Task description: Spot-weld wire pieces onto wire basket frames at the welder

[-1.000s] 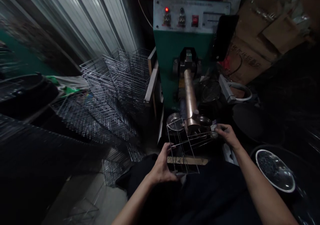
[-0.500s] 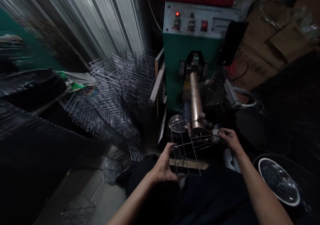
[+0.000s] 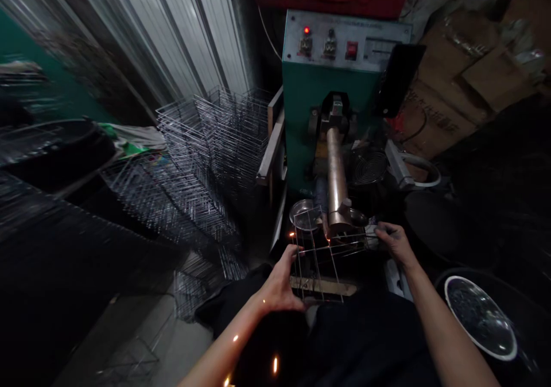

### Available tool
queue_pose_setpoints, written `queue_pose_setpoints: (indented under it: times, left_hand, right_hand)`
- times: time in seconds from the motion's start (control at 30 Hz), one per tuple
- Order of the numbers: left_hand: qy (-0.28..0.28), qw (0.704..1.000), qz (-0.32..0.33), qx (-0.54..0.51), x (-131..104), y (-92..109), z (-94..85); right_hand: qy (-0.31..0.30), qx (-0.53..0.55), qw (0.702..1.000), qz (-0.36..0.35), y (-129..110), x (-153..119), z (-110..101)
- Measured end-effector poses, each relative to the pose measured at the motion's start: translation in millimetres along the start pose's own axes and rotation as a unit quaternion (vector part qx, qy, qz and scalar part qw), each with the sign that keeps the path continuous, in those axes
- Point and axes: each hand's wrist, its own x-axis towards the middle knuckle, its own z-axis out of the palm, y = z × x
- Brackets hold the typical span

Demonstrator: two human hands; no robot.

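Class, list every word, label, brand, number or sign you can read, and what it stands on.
Nothing reads clearly enough to quote.
Cardboard box: a row of dark characters, too blurred.
Control panel: top line and right-hand label, too small.
Green machine, low front: faint marks, too blurred.

Chinese characters (image 3: 437, 114), too blurred to read surely, mark the cardboard carton (image 3: 454, 101) at upper right; the control panel's (image 3: 340, 41) print, upper centre, is illegible.
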Motion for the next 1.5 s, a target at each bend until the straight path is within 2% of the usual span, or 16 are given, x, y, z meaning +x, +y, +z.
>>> queue_pose_setpoints:
  times: [0.13,0.27,0.33,0.4,0.47,0.53,0.6,0.67,0.73,0.8,0.87,0.93,1.0,1.17,1.33,1.5]
  left_hand:
    - [-0.001,1.000,-0.010,-0.002,-10.0,16.0,1.0]
    - [0.022,0.995,-0.068,-0.065,-31.4,46.5,-7.7]
    - [0.080,0.975,-0.147,-0.145,-36.8,58.6,-17.5]
    - [0.133,0.935,-0.238,-0.228,-36.5,67.0,-29.5]
    - [0.146,0.907,-0.266,-0.292,-34.3,73.3,-41.1]
    - [0.110,0.916,-0.220,-0.318,-35.1,78.8,-50.1]
    - [0.035,0.940,-0.160,-0.299,-40.9,83.0,-55.7]
    - [-0.050,0.963,-0.131,-0.231,-50.4,84.6,-58.0]
    - [-0.085,0.982,-0.118,-0.121,-60.4,84.1,-56.5]
    - [-0.095,0.990,-0.109,0.001,-68.4,82.7,-51.5]
    - [-0.127,0.984,-0.091,0.081,-72.9,80.7,-44.4]
    - [-0.148,0.980,-0.069,0.110,-74.3,77.8,-36.3]
    - [-0.126,0.984,-0.054,0.113,-73.6,73.5,-27.7]
    - [-0.063,0.993,-0.072,0.075,-64.5,53.5,-8.3]
    - [-0.029,0.994,-0.071,0.073,-49.0,33.4,1.7]
    - [0.008,0.999,-0.040,0.031,-35.6,27.6,1.8]
  right_hand:
    - [0.002,0.004,1.000,0.006,-7.0,-8.4,-1.3]
    - [-0.084,-0.050,0.995,0.026,-28.5,-33.4,-19.0]
    - [-0.136,-0.084,0.987,0.033,-38.1,-43.8,-30.8]
    - [-0.173,-0.100,0.978,0.056,-41.7,-48.8,-38.5]
    - [-0.208,-0.104,0.969,0.080,-37.7,-50.1,-39.1]
    - [-0.258,-0.109,0.954,0.111,-27.3,-51.1,-33.9]
    - [-0.321,-0.107,0.928,0.155,-13.2,-54.1,-26.3]
    - [-0.375,-0.114,0.895,0.212,2.1,-59.8,-19.8]
    - [-0.403,-0.145,0.865,0.260,16.6,-67.7,-17.0]
    - [-0.404,-0.189,0.851,0.279,29.2,-74.9,-19.2]
    - [-0.390,-0.216,0.857,0.259,38.4,-77.3,-25.1]
    - [-0.389,-0.227,0.864,0.226,42.3,-73.8,-31.0]
    - [-0.390,-0.233,0.867,0.205,38.5,-67.7,-33.5]
    - [-0.341,-0.187,0.911,0.136,0.9,-53.6,-20.5]
    - [-0.240,-0.137,0.961,0.027,-40.5,-44.2,8.7]
    - [-0.152,-0.194,0.967,-0.068,-54.9,-34.0,24.8]
